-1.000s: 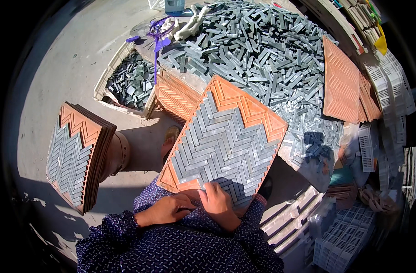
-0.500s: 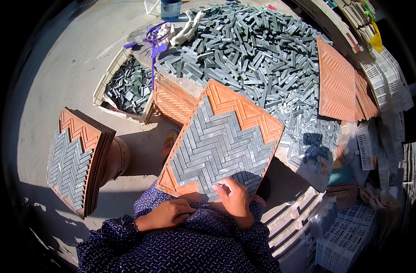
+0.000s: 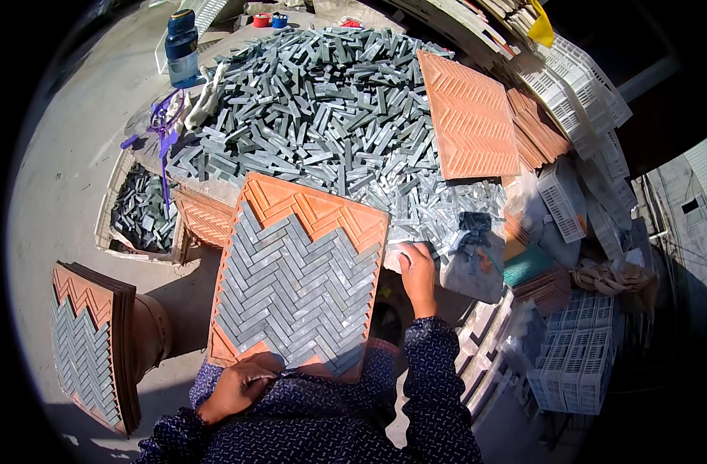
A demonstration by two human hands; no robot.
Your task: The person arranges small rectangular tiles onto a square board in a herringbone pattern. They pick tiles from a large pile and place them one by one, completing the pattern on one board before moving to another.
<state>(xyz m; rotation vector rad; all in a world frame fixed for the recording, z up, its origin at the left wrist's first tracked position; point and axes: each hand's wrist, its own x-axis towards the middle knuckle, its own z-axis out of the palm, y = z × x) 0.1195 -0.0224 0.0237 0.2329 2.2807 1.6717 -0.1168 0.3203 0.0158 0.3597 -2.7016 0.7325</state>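
An orange plastic mould tray point(image 3: 272, 199) rests on my lap, tilted. Grey stone strips point(image 3: 295, 286) fill most of it in a herringbone pattern; bare orange grooves show along the top and in spots at the bottom. At the tray's lower left edge, my left hand point(image 3: 241, 389) is closed, thumb against curled fingers; what it holds is hidden. My right hand point(image 3: 418, 277) is just right of the tray, at the near edge of a big heap of loose grey strips point(image 3: 315, 100). Its fingers are slightly bent and apart, with no strip visible in them.
At left, a stack of filled moulds point(image 3: 94, 348) stands on a round support. Behind it sits a crate of dark pieces point(image 3: 144, 209). Orange moulds point(image 3: 469, 116) lean right of the heap. A blue bottle point(image 3: 182, 50) stands far left; white plastic crates point(image 3: 577, 356) are at right.
My right hand has left the tray's lower part and moved right to the heap's edge. The view has shifted, and the tray appears more upright. My left hand stays at the tray's lower edge.
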